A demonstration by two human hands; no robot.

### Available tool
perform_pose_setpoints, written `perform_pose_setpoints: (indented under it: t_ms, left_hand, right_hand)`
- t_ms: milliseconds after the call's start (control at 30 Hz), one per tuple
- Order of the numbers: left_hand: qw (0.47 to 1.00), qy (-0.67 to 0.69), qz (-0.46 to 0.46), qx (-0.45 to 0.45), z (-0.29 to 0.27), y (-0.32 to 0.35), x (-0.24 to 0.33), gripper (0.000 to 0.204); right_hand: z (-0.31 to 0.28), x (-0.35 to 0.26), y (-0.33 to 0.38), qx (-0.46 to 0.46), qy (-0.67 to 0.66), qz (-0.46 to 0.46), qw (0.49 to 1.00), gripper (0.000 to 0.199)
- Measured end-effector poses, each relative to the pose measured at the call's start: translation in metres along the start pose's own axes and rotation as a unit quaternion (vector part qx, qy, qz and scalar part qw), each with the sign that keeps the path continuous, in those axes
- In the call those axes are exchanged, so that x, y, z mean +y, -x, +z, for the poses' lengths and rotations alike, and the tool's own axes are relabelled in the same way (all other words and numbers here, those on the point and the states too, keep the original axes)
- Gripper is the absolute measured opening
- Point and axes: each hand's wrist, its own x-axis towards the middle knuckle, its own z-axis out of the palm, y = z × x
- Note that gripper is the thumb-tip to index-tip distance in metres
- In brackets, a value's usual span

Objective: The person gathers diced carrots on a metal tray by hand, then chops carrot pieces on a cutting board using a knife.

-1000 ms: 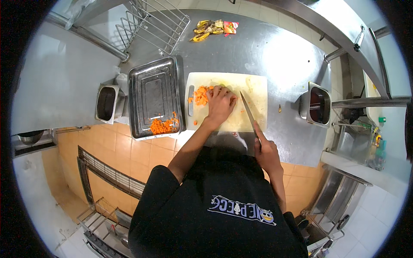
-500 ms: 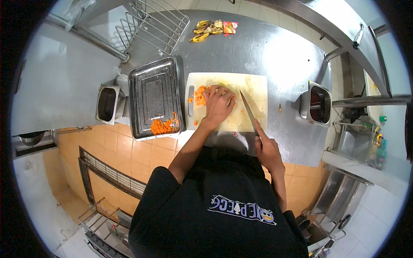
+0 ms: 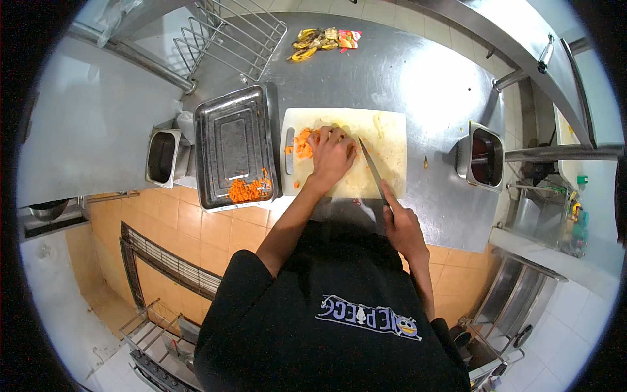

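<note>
On a white cutting board [image 3: 385,179] lie chopped orange carrot pieces [image 3: 303,145], bunched at its left side. My left hand [image 3: 334,155] presses down beside them, its fingers curled over carrot that they mostly hide; a little orange shows at the fingertips. In my right hand [image 3: 405,232] is a long kitchen knife [image 3: 371,164], gripped by the handle with the index finger stretched along it. The blade points up and left, its tip close to the fingers of my left hand. Left of the board, a dark metal baking tray [image 3: 232,144] holds finely chopped carrot [image 3: 247,190].
Small metal containers stand at the left [image 3: 162,159] and right [image 3: 485,157]. Dark banana peels [image 3: 313,43] and a red packet [image 3: 349,39] lie at the far side of the steel table [image 3: 353,75]. A wire rack [image 3: 243,40] is at the far left, with a shelf frame [image 3: 496,39] overhead right.
My right hand and the knife have shifted slightly left, bringing the blade nearer to my left hand. The left hand stays in nearly the same place.
</note>
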Motion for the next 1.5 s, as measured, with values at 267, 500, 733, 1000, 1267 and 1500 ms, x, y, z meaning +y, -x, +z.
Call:
perform_pose_setpoints:
  t_ms: [267,500,733,1000,1267,1500]
  left_hand:
    - [1.000,-0.001,-0.009,0.018,0.012,-0.005,0.000,0.011]
    - [0.986,0.008,-0.163,-0.036,0.005,-0.015,0.003,0.033]
    - [0.966,0.033,-0.230,-0.111,-0.004,-0.026,0.003,0.050]
    - [0.966,0.044,-0.232,-0.104,-0.005,-0.026,0.005,0.049]
    - [0.970,0.034,-0.220,-0.094,-0.001,-0.022,0.003,0.046]
    - [0.980,0.062,-0.173,-0.076,-0.001,-0.016,0.000,0.035]
  right_hand:
    - [0.002,0.002,-0.001,0.008,0.003,0.015,1.000,0.064]
    - [0.009,0.006,-0.003,0.026,0.023,0.010,0.999,0.064]
    - [0.011,0.003,-0.004,0.018,0.023,0.014,0.999,0.065]
    - [0.006,0.003,-0.005,-0.014,0.041,0.037,0.998,0.064]
    - [-0.015,-0.017,-0.006,-0.056,0.001,0.096,0.994,0.064]
    - [-0.008,-0.016,-0.002,-0.036,-0.008,0.073,0.997,0.064]
